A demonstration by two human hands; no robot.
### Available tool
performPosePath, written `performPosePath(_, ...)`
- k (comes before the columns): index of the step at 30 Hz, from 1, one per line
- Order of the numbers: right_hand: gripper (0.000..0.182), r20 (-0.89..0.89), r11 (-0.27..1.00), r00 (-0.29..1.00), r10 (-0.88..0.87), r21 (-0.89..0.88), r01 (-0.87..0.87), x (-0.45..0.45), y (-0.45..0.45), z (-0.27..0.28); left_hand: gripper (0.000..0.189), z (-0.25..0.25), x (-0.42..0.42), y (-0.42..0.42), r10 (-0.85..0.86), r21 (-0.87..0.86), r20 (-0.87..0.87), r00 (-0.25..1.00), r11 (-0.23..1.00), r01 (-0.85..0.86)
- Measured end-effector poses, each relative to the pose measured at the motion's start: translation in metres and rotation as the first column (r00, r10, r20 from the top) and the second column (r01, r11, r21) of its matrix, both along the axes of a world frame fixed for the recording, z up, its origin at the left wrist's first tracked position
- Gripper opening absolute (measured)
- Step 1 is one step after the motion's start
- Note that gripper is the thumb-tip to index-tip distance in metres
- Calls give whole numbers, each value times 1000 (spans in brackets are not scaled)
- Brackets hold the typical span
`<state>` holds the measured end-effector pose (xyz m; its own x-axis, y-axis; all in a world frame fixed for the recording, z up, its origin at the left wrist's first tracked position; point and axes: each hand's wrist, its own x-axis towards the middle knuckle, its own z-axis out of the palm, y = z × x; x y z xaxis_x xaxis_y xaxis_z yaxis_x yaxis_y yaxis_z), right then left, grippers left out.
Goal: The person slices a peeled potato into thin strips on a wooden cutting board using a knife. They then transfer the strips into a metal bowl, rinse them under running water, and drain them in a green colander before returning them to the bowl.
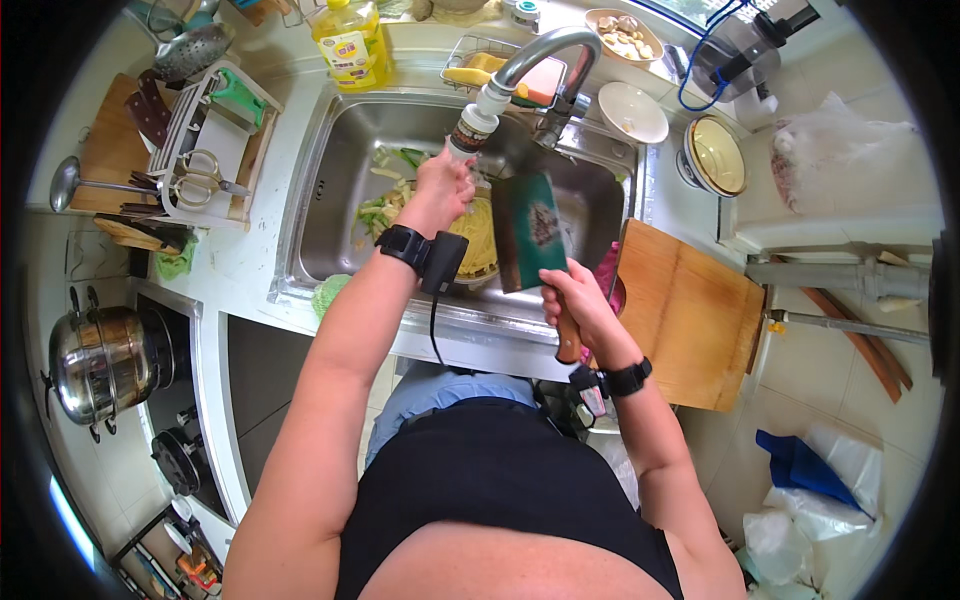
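Observation:
My right hand (585, 304) grips a cleaver by its wooden handle (569, 341). The broad dark-green blade (531, 229) has a worn patch and is held up over the right part of the stainless steel sink (330, 135). Under the white filter nozzle (475, 126) of the tap is my left hand (445, 186), its fingers bunched near the outlet; whether they hold anything is hidden. Below the hands a bowl of thin yellow shreds (476, 236) rests in the sink, partly covered by my left wrist and the blade. Peelings and green vegetable scraps (379, 214) lie on the sink floor to its left.
A wooden cutting board (682, 315) lies at the sink's right edge. Bowls (716, 154) and a white dish (634, 112) stand behind it. Yellow detergent (350, 49) and a wire basket (544, 75) are at the back. A knife rack (214, 146) with scissors stands left.

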<state>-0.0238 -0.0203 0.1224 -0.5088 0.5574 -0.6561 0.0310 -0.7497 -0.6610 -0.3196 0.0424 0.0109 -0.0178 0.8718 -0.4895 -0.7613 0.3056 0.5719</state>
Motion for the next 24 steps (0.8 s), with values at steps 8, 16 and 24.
performPosePath(8,9,-121,984,992,-38,-180,16,-76,22,-17,35,29,48,-53,127,332,-911,393,789,516)
performPosePath(16,8,-184,957,983,24,-279,-76,-96,30,-11,62,36,24,-58,-4,-7,-1000,-7,817,577)
performPosePath(24,13,-204,922,977,56,-364,-129,-103,48,-9,65,43,13,-62,-51,-60,-998,-32,791,608)
